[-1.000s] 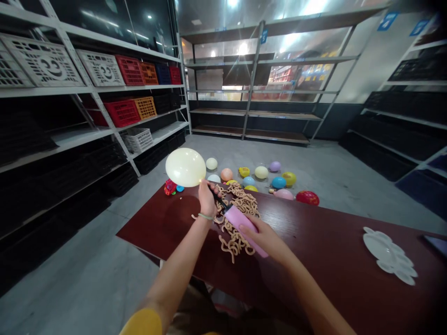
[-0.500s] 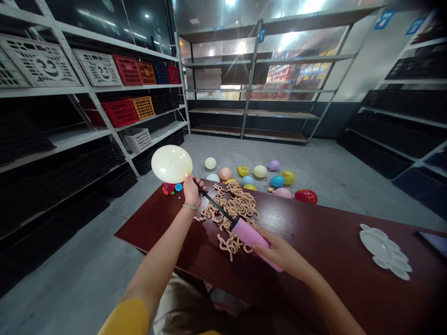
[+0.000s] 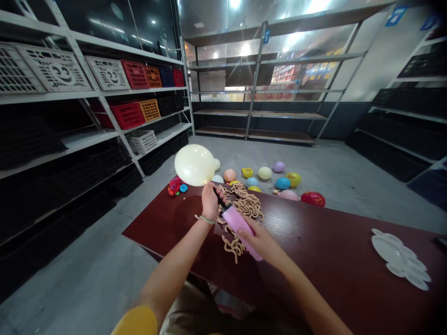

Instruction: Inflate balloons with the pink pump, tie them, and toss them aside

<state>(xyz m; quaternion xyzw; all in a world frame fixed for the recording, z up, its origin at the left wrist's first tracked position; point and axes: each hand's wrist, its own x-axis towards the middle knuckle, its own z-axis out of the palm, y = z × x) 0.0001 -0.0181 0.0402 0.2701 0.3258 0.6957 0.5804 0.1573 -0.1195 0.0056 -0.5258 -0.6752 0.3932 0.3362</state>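
"What's nearest?"

"The right hand (image 3: pixel 256 235), its grip wrapped round the pink pump (image 3: pixel 240 224), seemingly to drive the barrel."

"Under it?"

"Tan twists (image 3: pixel 248 204), heaped on the bench (image 3: pixel 314 246)."

"And the left hand (image 3: pixel 210 202)?"

"Further out, its grip pinching the balloon's neck at the pump's black end, probably so air can't leak. I can't tell each finger's contact."

"The balloon (image 3: pixel 194 164)?"

"Pale, swollen, just past that hand, raised over the bench's far edge, likely for room."

"Beyond?"

"More balloons (image 3: pixel 264 173) on the floor (image 3: pixel 237 151), perhaps because they'd roll off the bench; then a rack (image 3: pixel 256 79)."
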